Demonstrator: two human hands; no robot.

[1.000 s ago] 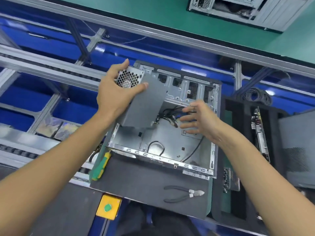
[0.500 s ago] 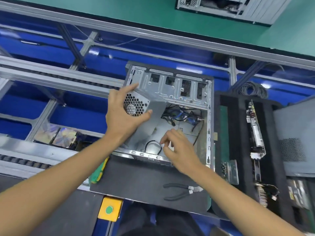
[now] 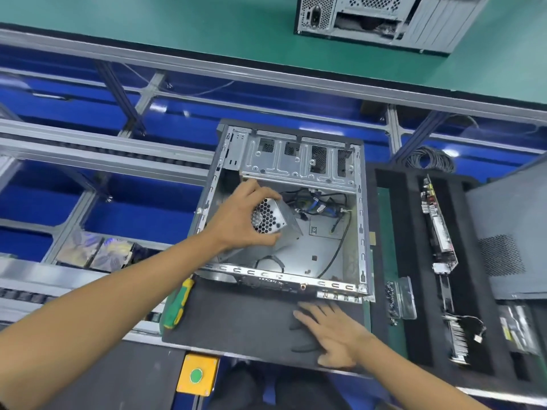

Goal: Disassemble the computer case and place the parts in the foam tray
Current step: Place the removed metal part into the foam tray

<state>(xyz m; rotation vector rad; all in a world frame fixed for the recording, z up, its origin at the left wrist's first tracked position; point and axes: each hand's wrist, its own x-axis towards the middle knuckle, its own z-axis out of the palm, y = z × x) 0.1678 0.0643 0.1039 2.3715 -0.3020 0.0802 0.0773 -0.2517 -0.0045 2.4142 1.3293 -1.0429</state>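
The open computer case (image 3: 361, 232) lies on a dark mat (image 3: 236, 321). My left hand (image 3: 236, 223) grips the grey power supply (image 3: 268, 217) by its honeycomb grille end, tilted inside the case's left half. A bundle of black and blue cables (image 3: 316, 205) lies just right of it. My right hand (image 3: 334, 332) rests with straight, spread fingers on the mat over the black pliers (image 3: 303, 349), in front of the case. The black foam tray (image 3: 411, 232) stands to the right of the case with a circuit card (image 3: 438, 229) in one slot.
A green and yellow screwdriver (image 3: 177, 306) lies at the mat's left edge. A clear box of screws (image 3: 404, 297) sits in the tray. A grey side panel (image 3: 509, 232) lies far right. Another case (image 3: 370, 19) stands beyond the blue conveyor frame. A yellow button box (image 3: 196, 375) is below.
My left hand has lowered the power supply deeper into the case. My right hand has left the cables inside the case and come down onto the mat over the pliers.
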